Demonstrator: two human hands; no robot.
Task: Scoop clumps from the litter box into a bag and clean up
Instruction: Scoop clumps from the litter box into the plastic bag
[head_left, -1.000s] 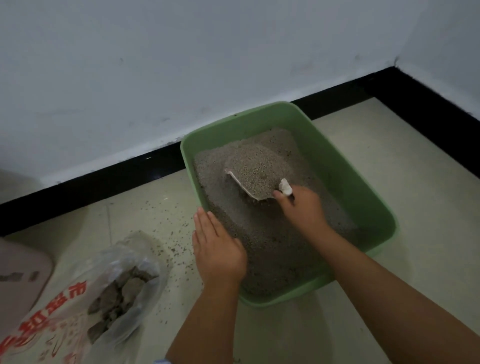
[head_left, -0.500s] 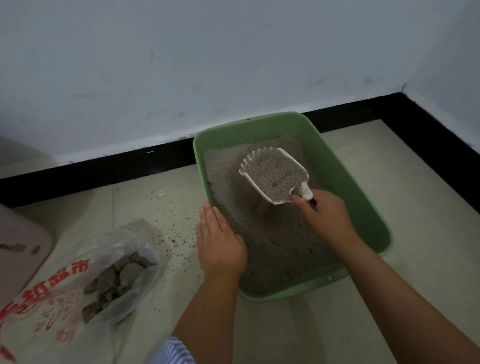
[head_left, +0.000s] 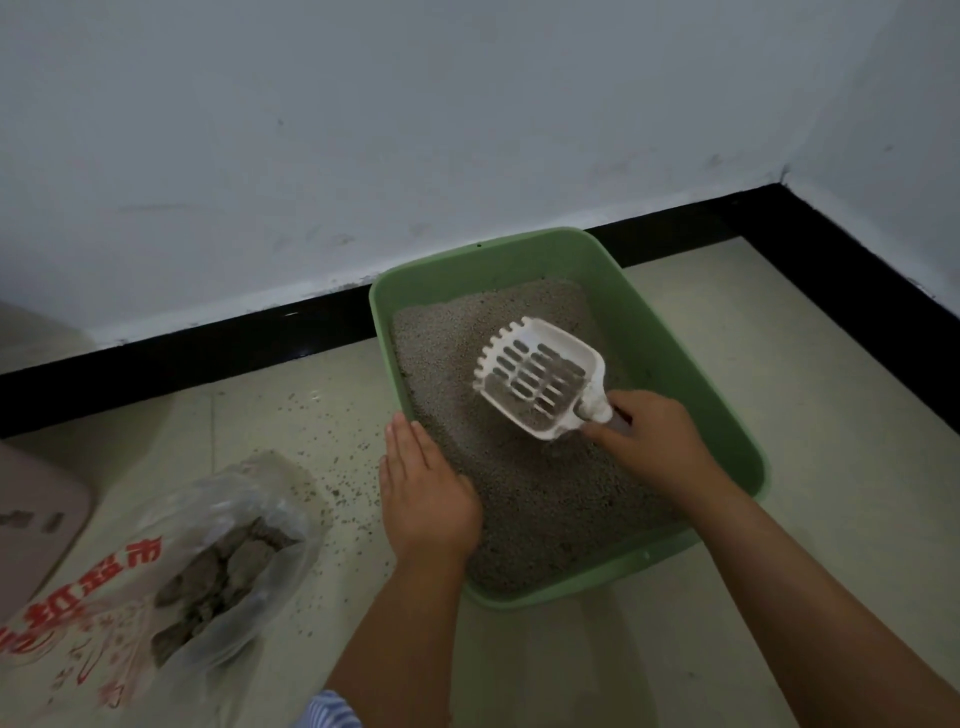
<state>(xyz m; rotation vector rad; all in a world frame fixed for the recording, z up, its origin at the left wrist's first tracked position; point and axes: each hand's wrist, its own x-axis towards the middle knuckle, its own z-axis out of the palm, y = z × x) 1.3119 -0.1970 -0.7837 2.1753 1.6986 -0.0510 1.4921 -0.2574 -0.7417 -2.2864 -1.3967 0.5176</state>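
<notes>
A green litter box (head_left: 691, 364) full of grey litter (head_left: 540, 493) sits on the floor by the wall. My right hand (head_left: 649, 441) grips the handle of a white slotted scoop (head_left: 540, 376), held above the litter with only a little litter left in its lower edge. My left hand (head_left: 423, 493) rests flat, fingers straight, on the box's left rim. At the lower left lies a clear plastic bag (head_left: 156, 597) with red print, open, with grey clumps (head_left: 218, 577) inside.
Loose litter grains (head_left: 332, 447) are scattered on the pale tiles between bag and box. A pinkish flat object (head_left: 36, 525) lies at the left edge. A black skirting (head_left: 208, 348) runs along the white wall, with the room corner at the right.
The heaped litter has sifted out of the scoop, which is now lifted and nearly empty. My left hand has stayed on the rim.
</notes>
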